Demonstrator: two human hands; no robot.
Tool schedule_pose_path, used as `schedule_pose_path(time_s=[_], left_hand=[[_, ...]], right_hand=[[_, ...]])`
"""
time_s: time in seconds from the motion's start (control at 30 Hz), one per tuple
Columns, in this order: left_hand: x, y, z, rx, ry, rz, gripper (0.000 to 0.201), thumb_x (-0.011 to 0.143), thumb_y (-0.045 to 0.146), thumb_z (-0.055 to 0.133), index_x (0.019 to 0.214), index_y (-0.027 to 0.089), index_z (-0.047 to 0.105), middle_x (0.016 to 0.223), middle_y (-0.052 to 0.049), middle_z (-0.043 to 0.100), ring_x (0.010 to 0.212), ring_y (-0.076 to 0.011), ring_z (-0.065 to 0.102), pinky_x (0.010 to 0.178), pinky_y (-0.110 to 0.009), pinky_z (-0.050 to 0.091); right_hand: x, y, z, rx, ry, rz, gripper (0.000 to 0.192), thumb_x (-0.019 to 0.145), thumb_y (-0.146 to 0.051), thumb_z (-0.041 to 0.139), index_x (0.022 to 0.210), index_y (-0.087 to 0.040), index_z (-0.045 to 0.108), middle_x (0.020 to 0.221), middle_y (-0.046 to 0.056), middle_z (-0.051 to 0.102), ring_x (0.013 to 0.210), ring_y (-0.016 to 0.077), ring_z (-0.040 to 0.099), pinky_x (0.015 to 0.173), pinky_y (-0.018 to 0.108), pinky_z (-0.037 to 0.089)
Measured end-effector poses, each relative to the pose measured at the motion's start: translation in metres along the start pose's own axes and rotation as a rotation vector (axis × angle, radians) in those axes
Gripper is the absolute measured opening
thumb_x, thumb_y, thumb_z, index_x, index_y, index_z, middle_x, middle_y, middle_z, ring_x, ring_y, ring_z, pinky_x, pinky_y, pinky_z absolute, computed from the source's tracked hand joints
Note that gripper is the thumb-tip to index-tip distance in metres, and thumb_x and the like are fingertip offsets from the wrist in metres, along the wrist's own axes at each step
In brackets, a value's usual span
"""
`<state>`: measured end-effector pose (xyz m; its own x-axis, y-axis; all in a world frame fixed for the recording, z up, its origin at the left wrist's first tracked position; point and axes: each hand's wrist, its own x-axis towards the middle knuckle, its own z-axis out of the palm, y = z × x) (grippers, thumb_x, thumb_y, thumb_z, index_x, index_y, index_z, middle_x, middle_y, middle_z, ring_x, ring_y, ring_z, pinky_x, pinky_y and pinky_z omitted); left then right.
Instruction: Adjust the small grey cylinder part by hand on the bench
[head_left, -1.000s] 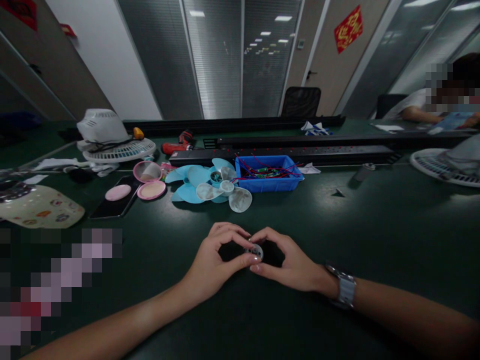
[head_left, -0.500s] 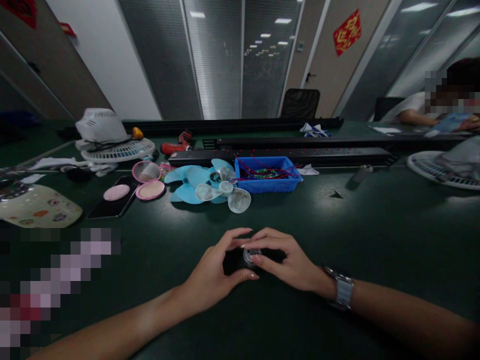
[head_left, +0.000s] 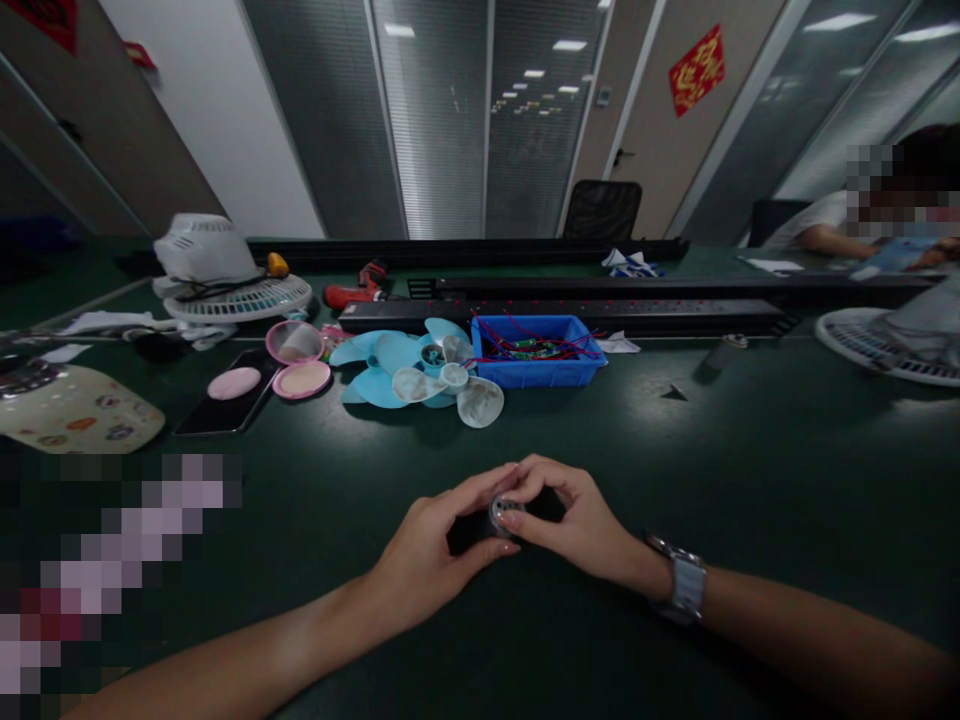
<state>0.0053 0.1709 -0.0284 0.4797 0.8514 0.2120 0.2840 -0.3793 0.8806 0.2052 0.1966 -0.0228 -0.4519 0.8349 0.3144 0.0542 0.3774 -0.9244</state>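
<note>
A small dark cylinder (head_left: pixel 500 517) with a silver, holed end facing up is between my hands, low over the green tabletop. My right hand (head_left: pixel 574 515) is closed on its upper end, thumb in front and bent fingers behind. My left hand (head_left: pixel 442 540) curves around the cylinder from the left, thumb and fingers apart, with a dark gap inside the palm. Its fingertips meet the right fingers behind the cylinder, and its thumb lies before the cylinder's base. Any contact of the left fingers with the cylinder is hidden.
Beyond my hands lie blue and white fan blades (head_left: pixel 420 375) and a blue bin (head_left: pixel 536 372) of wired circuit boards. A similar cylinder (head_left: pixel 727 352) stands right, near a fan (head_left: pixel 900 330). At left are a phone (head_left: pixel 217 410) and a red power drill (head_left: pixel 356 290). A person (head_left: pixel 840 225) sits at far right.
The right index finger has bent in from a stretched pose and now grips the cylinder's top. My left fingers have moved in toward the right hand.
</note>
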Motion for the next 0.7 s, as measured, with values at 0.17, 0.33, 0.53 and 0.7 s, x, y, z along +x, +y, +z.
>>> schedule_pose_path(time_s=[0.17, 0.33, 0.53, 0.7], left_hand=[[-0.0010, 0.0012, -0.0013, 0.118, -0.012, -0.009, 0.058, 0.084, 0.026, 0.070, 0.139, 0.028, 0.049, 0.122, -0.004, 0.069, 0.107, -0.0242, 0.066, 0.094, -0.038, 0.052], [0.0012, 0.0028, -0.0015, 0.148, -0.036, 0.012, 0.050, 0.086, 0.026, 0.069, 0.134, 0.029, 0.055, 0.109, -0.002, 0.073, 0.088, -0.0206, 0.068, 0.078, -0.030, 0.052], [0.0015, 0.0023, -0.0011, 0.138, -0.030, 0.030, 0.044, 0.085, 0.024, 0.070, 0.128, 0.028, 0.060, 0.098, 0.000, 0.074, 0.077, -0.0178, 0.066, 0.069, -0.027, 0.049], [0.0031, 0.0040, -0.0015, 0.139, -0.030, 0.033, 0.038, 0.085, 0.023, 0.069, 0.122, 0.026, 0.064, 0.094, -0.001, 0.074, 0.077, -0.0180, 0.066, 0.070, -0.027, 0.049]], right_hand=[[0.0000, -0.0016, -0.0017, -0.002, -0.019, 0.003, 0.013, 0.077, -0.026, 0.077, 0.080, -0.019, 0.067, 0.093, 0.003, 0.067, 0.088, 0.0162, 0.066, 0.080, 0.032, 0.052], [-0.0005, -0.0050, -0.0039, -0.046, -0.120, 0.001, 0.016, 0.085, -0.025, 0.070, 0.100, -0.024, 0.072, 0.103, 0.004, 0.066, 0.097, 0.0160, 0.064, 0.087, 0.033, 0.051], [0.0001, -0.0088, -0.0055, -0.101, -0.186, -0.001, 0.018, 0.090, -0.024, 0.064, 0.106, -0.026, 0.071, 0.106, 0.004, 0.065, 0.102, 0.0167, 0.061, 0.093, 0.035, 0.048], [0.0005, -0.0064, -0.0049, -0.070, -0.175, -0.010, 0.016, 0.089, -0.024, 0.065, 0.103, -0.025, 0.071, 0.105, 0.004, 0.066, 0.102, 0.0169, 0.061, 0.093, 0.036, 0.049]])
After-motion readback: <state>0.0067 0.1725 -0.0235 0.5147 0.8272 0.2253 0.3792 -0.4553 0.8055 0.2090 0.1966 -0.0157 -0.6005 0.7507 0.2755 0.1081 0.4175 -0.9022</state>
